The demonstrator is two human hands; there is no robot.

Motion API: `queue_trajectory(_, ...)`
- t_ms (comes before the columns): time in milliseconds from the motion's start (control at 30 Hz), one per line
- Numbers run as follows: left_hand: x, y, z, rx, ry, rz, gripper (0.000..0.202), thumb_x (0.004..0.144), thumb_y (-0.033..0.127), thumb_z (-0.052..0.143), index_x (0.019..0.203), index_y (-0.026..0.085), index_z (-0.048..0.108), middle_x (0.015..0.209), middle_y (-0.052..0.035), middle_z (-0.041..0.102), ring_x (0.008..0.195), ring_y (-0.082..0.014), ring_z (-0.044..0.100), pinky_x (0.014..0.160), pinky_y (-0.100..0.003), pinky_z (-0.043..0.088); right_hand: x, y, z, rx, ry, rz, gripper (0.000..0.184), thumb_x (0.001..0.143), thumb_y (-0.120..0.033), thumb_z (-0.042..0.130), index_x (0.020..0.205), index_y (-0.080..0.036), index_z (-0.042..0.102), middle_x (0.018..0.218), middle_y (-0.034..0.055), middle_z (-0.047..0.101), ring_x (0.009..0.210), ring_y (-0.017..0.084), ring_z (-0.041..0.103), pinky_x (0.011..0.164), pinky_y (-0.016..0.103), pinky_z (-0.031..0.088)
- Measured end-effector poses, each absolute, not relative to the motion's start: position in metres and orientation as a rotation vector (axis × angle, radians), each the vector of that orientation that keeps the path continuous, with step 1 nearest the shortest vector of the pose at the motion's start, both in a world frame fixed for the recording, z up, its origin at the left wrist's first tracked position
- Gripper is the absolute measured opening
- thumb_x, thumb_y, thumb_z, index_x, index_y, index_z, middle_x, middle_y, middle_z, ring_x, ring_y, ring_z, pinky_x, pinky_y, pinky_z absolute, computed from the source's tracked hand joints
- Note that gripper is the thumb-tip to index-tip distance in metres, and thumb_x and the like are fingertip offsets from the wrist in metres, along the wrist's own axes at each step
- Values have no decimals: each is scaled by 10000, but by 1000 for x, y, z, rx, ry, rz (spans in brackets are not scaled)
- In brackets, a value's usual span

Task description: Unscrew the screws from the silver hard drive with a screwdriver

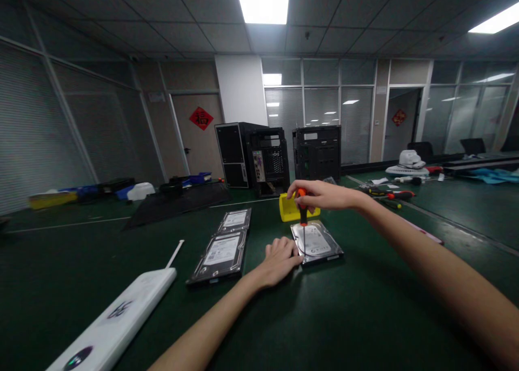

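A silver hard drive (318, 240) lies flat on the green table, label side up. My right hand (311, 193) is closed around the orange and black handle of a screwdriver (303, 214), held upright. Its thin shaft points down to the near left corner of the drive; the tip's exact seat is too small to make out. Against the drive's left edge rests my left hand (281, 258), fingers bent and thumb at the near corner. Left of it lie two more hard drives, a nearer one (221, 253) and a farther one (235, 219).
A yellow tray (287, 211) stands just behind the drive. Black computer cases (316, 152) line the back. A white device (121, 317) lies at the near left, a dark panel (174, 203) beyond. Pliers and tools (399, 196) lie at the right.
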State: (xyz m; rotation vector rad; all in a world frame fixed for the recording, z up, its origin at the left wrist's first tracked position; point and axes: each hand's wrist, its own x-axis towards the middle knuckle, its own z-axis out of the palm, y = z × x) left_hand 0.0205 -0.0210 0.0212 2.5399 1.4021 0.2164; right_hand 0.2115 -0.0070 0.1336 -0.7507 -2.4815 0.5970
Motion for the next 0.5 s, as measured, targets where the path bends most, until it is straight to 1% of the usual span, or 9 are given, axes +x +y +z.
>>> queue_trajectory(300,20,-22,22,2526,1379,244,225,830,421,332,816,224,441,920,0,433,928,-206,369,818,-363,274,211,-8,133,-754,-2486,582,233,827,-203,405,1046,-151,463,921,69,551,670,99,543,563,221,454)
queue_trajectory(500,19,-21,20,2534,1378,246,241,835,436,321,820,226,439,915,4,426,920,-201,371,820,-367,274,212,-9,134,-759,-2487,586,229,827,-212,410,1042,-157,466,922,61,548,671,98,545,562,222,456)
